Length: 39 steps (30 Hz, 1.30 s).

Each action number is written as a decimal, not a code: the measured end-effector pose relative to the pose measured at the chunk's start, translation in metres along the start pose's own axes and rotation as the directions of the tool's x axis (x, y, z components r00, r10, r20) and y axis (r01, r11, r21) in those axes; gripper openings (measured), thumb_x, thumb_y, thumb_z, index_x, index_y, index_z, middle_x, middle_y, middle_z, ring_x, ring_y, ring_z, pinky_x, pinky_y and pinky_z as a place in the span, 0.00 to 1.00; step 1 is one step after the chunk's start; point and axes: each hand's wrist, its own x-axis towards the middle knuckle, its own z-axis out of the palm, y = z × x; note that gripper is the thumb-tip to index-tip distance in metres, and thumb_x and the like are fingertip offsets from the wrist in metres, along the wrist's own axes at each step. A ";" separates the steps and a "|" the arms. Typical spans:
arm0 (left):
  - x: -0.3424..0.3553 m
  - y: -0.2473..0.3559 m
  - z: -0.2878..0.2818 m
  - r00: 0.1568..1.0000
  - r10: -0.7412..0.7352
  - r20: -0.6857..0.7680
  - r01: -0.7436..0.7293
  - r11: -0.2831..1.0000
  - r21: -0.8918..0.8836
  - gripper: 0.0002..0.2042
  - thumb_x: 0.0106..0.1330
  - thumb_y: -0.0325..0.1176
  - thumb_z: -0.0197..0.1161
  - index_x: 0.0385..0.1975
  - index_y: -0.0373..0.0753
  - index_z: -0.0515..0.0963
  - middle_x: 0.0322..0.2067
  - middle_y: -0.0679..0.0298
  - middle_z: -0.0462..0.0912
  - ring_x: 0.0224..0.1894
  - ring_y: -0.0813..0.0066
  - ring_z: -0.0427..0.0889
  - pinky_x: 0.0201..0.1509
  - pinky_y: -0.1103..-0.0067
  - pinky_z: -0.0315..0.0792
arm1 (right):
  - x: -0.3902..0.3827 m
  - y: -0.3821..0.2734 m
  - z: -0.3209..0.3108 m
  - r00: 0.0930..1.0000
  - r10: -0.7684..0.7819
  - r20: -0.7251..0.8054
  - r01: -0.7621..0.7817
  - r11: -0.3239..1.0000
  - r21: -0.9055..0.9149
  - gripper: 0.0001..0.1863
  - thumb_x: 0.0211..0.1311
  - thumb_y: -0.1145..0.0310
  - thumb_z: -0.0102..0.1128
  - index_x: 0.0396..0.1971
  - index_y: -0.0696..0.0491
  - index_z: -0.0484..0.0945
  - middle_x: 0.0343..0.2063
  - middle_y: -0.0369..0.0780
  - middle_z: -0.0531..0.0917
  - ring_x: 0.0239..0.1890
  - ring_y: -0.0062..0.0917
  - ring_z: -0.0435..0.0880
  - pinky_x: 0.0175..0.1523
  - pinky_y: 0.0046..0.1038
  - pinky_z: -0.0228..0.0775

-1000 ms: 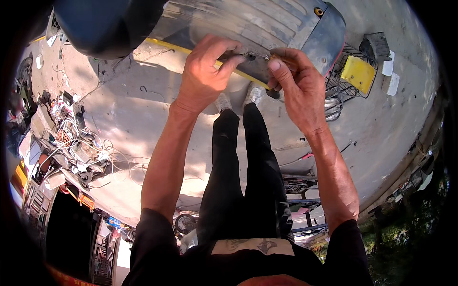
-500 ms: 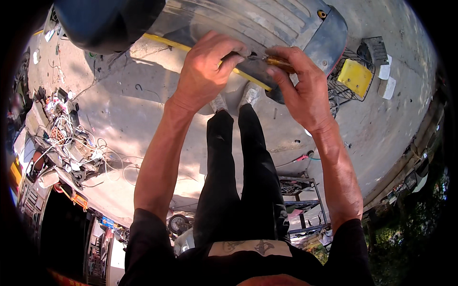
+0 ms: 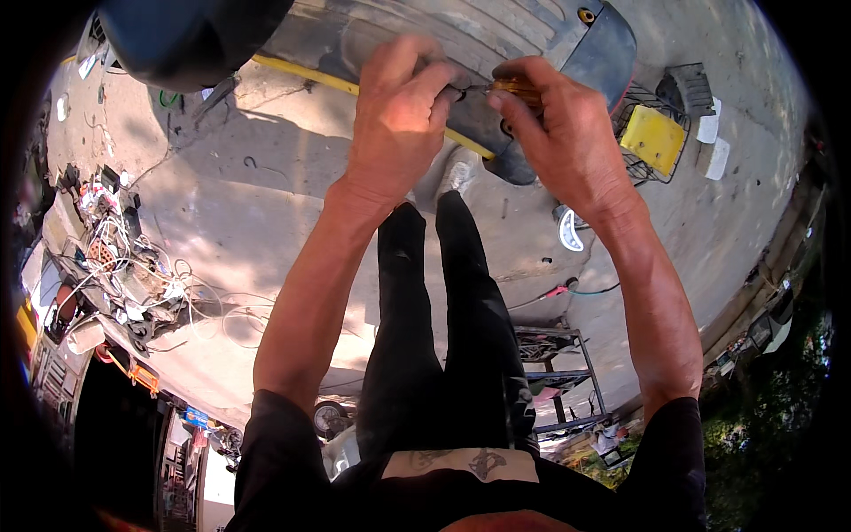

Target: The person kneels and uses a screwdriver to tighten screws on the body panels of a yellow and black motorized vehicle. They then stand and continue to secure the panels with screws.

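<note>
My left hand [image 3: 399, 124] is closed, its fingertips pinched around a small dark piece I cannot make out, over the dusty grey ridged footboard [image 3: 496, 31] of what looks like a scooter. My right hand [image 3: 572, 151] grips an amber-handled tool [image 3: 519, 87], probably a screwdriver, whose thin metal shaft points left to the fingers of my left hand. A yellow strip [image 3: 297, 68] runs along the board's near edge beneath both hands, and a large black rounded part [image 3: 191, 35] overhangs at the top left.
A wire basket with a yellow pad [image 3: 654, 140] lies on the concrete at right. Cables and scrap [image 3: 124, 266] are heaped at left. A metal rack [image 3: 567, 381], a hose with a red fitting [image 3: 558, 290] and a small wheel [image 3: 330, 417] are near my legs.
Both hands have moved upward in the view, the right also slightly rightward, and my left hand has turned with its knuckles more upright. The right hand keeps its grip on the tool.
</note>
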 end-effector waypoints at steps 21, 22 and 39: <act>-0.009 -0.015 -0.018 0.989 -0.116 0.095 0.135 0.965 -0.225 0.13 0.67 0.15 0.59 0.49 0.33 0.82 0.50 0.58 0.83 0.48 0.56 0.84 0.53 0.68 0.78 | 0.040 -0.029 -0.012 0.794 -0.347 0.499 0.593 0.624 -0.509 0.16 0.56 0.79 0.69 0.45 0.56 0.77 0.36 0.44 0.81 0.40 0.46 0.87 0.44 0.43 0.81; -0.008 -0.015 -0.018 0.979 -0.153 0.137 0.186 0.943 -0.275 0.13 0.67 0.15 0.59 0.49 0.33 0.82 0.50 0.58 0.83 0.48 0.56 0.84 0.52 0.68 0.78 | 0.042 -0.030 -0.012 0.774 -0.348 0.528 0.618 0.598 -0.511 0.16 0.55 0.79 0.69 0.44 0.57 0.77 0.36 0.44 0.81 0.41 0.46 0.87 0.44 0.43 0.81; -0.016 -0.007 0.011 0.992 -0.076 -0.105 0.063 0.991 -0.119 0.16 0.55 0.26 0.75 0.45 0.37 0.85 0.54 0.61 0.81 0.58 0.57 0.81 0.63 0.64 0.76 | 0.051 -0.053 -0.009 0.779 0.057 0.625 0.430 0.677 -0.598 0.13 0.78 0.66 0.57 0.48 0.59 0.68 0.33 0.54 0.87 0.36 0.55 0.87 0.39 0.49 0.78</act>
